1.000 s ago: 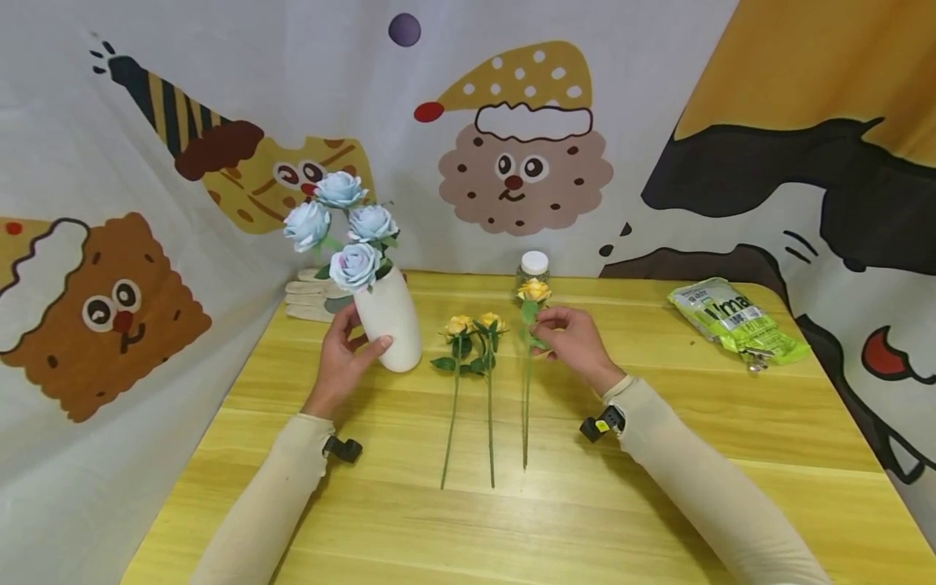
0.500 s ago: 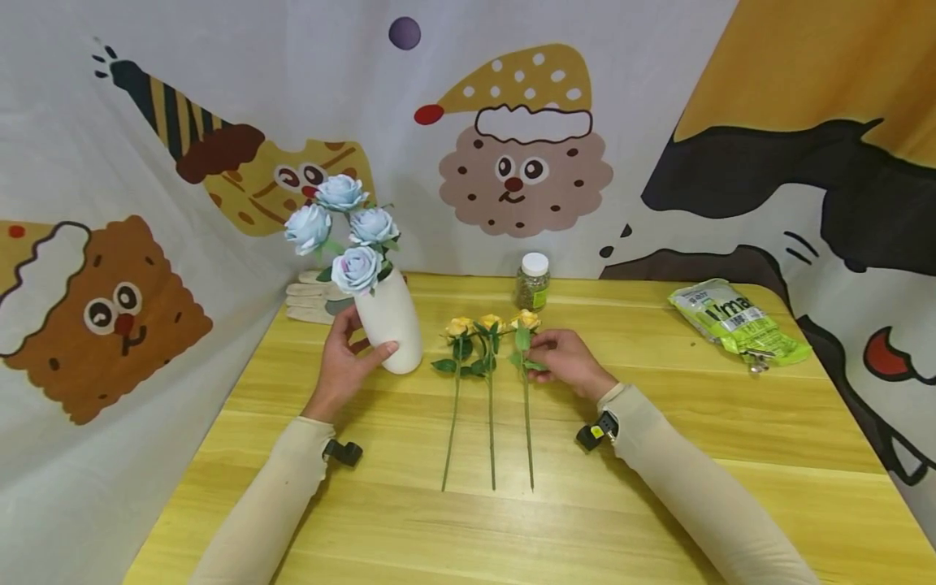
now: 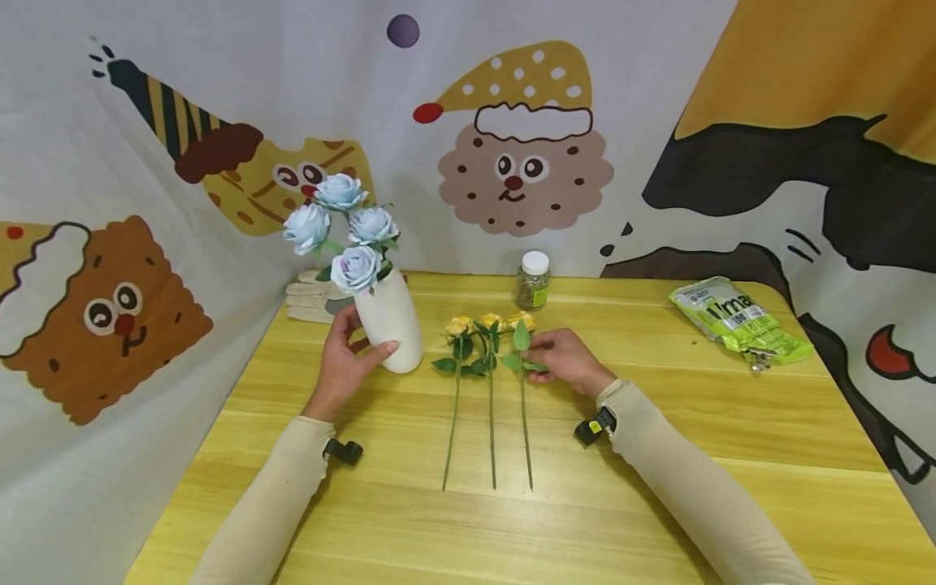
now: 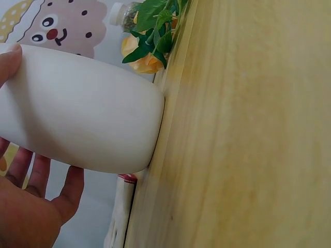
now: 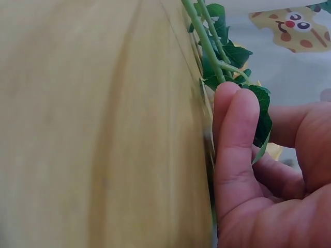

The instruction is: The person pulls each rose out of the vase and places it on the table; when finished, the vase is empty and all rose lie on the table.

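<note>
On the left of the head view, a white vase (image 3: 396,329) holds several pale blue artificial roses (image 3: 356,269). My left hand (image 3: 347,362) grips the vase low down, thumb on the near side and fingers on the far side. In the left wrist view the base of the vase (image 4: 98,111) is right at the tabletop. My right hand (image 3: 572,360) pinches a yellow rose (image 3: 526,422) near its upper leaves, the stem lying toward me. Close to its left, two more yellow roses (image 3: 457,390) lie side by side. Leaves hide part of the right fingers (image 5: 238,144).
Behind the yellow roses stands a jar with a white lid (image 3: 533,283). A green and silver packet (image 3: 737,321) lies at the back right of the wooden table (image 3: 643,504). Pale gloves (image 3: 307,299) lie behind the vase. A cartoon-printed cloth (image 3: 409,162) hangs behind.
My right hand has brought its yellow rose down and toward me, level with the other two, uncovering the jar; the stem has since shifted slightly left. My left hand stays on the vase.
</note>
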The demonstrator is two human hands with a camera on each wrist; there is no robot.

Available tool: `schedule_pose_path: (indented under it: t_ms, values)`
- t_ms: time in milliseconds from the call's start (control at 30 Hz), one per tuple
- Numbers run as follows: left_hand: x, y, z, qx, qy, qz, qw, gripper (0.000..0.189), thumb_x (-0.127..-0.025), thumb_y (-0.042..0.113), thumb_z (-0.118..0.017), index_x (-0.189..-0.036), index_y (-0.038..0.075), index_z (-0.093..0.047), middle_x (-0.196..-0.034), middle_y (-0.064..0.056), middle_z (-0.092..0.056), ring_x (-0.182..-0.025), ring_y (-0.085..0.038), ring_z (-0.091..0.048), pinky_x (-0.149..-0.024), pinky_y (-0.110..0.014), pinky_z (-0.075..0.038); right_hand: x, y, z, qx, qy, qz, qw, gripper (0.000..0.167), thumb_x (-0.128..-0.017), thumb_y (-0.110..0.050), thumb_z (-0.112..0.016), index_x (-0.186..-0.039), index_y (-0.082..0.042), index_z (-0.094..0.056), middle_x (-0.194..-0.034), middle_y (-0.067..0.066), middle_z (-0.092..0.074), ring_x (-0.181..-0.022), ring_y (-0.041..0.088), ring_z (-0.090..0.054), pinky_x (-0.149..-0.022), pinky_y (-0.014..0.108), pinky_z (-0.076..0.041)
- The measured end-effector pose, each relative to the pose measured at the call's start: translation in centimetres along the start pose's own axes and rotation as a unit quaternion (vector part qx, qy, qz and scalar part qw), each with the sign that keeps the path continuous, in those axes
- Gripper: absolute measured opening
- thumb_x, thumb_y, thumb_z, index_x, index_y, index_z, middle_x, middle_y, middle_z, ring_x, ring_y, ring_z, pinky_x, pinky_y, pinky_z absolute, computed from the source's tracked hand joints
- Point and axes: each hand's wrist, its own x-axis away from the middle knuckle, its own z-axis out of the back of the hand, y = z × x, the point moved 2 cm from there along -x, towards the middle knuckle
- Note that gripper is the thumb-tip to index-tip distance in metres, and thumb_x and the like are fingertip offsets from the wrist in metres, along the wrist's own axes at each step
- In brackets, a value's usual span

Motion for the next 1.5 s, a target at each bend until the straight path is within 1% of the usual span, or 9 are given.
schedule_pose_path:
  t_ms: [167,400,533,667,800,1000,1267,1400,1500]
  values:
    - [-0.1,-0.1,0.0,0.001,-0.002,-0.002,1.0000,0.080,-0.086,0.004,-0.086,-0.154,0.009,-0.045,-0.134,0.003,-0.056,-0.120,-0.014,-0.054,-0.101,-0.033,-0.051,0.3,-0.4,0.8,0.001,0.016,0.004,0.9999,0.039,-0.103,-0.009,-0.066,-0.134,0.014,-0.062,-0.101,0.021,-0.073,-0.070,0.017,-0.073,-0.066,0.028,-0.064]
    - [-0.2,-0.3,0.1,-0.001,-0.004,-0.006,1.0000,0.078,-0.086,0.008,-0.087,-0.153,0.011,-0.046,-0.134,0.002,-0.056,-0.120,-0.015,-0.054,-0.102,-0.034,-0.052,0.8,-1.8,2.0,0.019,0.053,0.013,0.9983,0.048,-0.106,-0.028,-0.066,-0.136,0.009,-0.063,-0.123,0.028,-0.071,-0.084,0.021,-0.074,-0.071,0.030,-0.064]
    - [-0.3,-0.2,0.1,0.002,-0.003,-0.007,1.0000,0.079,-0.086,0.006,-0.087,-0.153,0.010,-0.045,-0.134,0.004,-0.056,-0.119,-0.015,-0.054,-0.103,-0.037,-0.052,1.3,-3.1,2.3,0.030,0.065,0.023,0.9972,0.047,-0.105,-0.031,-0.066,-0.135,0.006,-0.064,-0.124,0.029,-0.071,-0.093,0.023,-0.073,-0.077,0.033,-0.065]
    - [-0.3,-0.1,0.0,0.007,-0.001,-0.007,0.9999,0.079,-0.085,0.003,-0.087,-0.153,0.008,-0.045,-0.133,0.004,-0.056,-0.119,-0.016,-0.054,-0.103,-0.040,-0.051,1.5,-4.2,2.0,0.042,0.070,0.045,0.9956,0.041,-0.104,-0.028,-0.067,-0.129,0.004,-0.068,-0.120,0.029,-0.072,-0.094,0.027,-0.074,-0.083,0.042,-0.065]
    - [-0.3,-0.1,0.0,0.013,-0.004,-0.007,0.9999,0.078,-0.085,0.004,-0.087,-0.152,0.008,-0.046,-0.132,0.003,-0.056,-0.120,-0.019,-0.054,-0.104,-0.042,-0.051,1.5,-5.3,1.4,0.036,0.075,0.071,0.9940,0.038,-0.105,-0.027,-0.067,-0.127,0.005,-0.070,-0.117,0.029,-0.072,-0.091,0.030,-0.076,-0.084,0.048,-0.065]
    - [-0.3,-0.4,0.1,0.011,-0.008,-0.010,0.9999,0.076,-0.086,0.007,-0.088,-0.150,0.010,-0.048,-0.131,0.003,-0.057,-0.120,-0.020,-0.054,-0.104,-0.042,-0.051,1.5,-7.8,-0.1,0.030,0.070,0.116,0.9903,0.032,-0.105,-0.023,-0.068,-0.123,0.003,-0.071,-0.115,0.030,-0.071,-0.085,0.026,-0.075,-0.076,0.040,-0.065]
    - [-0.3,-0.5,0.1,0.005,-0.008,-0.011,0.9999,0.077,-0.085,0.007,-0.088,-0.150,0.010,-0.048,-0.131,0.002,-0.057,-0.120,-0.019,-0.055,-0.104,-0.041,-0.052,1.2,-11.5,-2.8,0.041,0.055,0.169,0.9833,0.023,-0.102,-0.024,-0.072,-0.118,-0.007,-0.074,-0.107,0.015,-0.075,-0.096,0.037,-0.074,-0.075,0.036,-0.064]
    - [-0.3,-0.4,0.1,0.005,-0.008,-0.011,0.9999,0.076,-0.085,0.008,-0.089,-0.149,0.010,-0.048,-0.131,0.002,-0.057,-0.119,-0.019,-0.055,-0.104,-0.043,-0.052,1.0,-13.3,-4.2,0.026,0.052,0.191,0.9799,0.020,-0.102,-0.022,-0.072,-0.115,-0.008,-0.076,-0.106,0.015,-0.076,-0.102,0.045,-0.071,-0.076,0.037,-0.064]
    - [-0.3,-0.4,0.2,0.003,-0.005,-0.010,0.9999,0.076,-0.084,0.008,-0.089,-0.149,0.011,-0.048,-0.131,0.002,-0.057,-0.119,-0.019,-0.055,-0.104,-0.041,-0.052,0.7,-14.5,-5.3,0.017,0.047,0.213,0.9758,0.020,-0.102,-0.023,-0.072,-0.116,-0.010,-0.076,-0.108,0.017,-0.075,-0.102,0.043,-0.071,-0.076,0.036,-0.063]
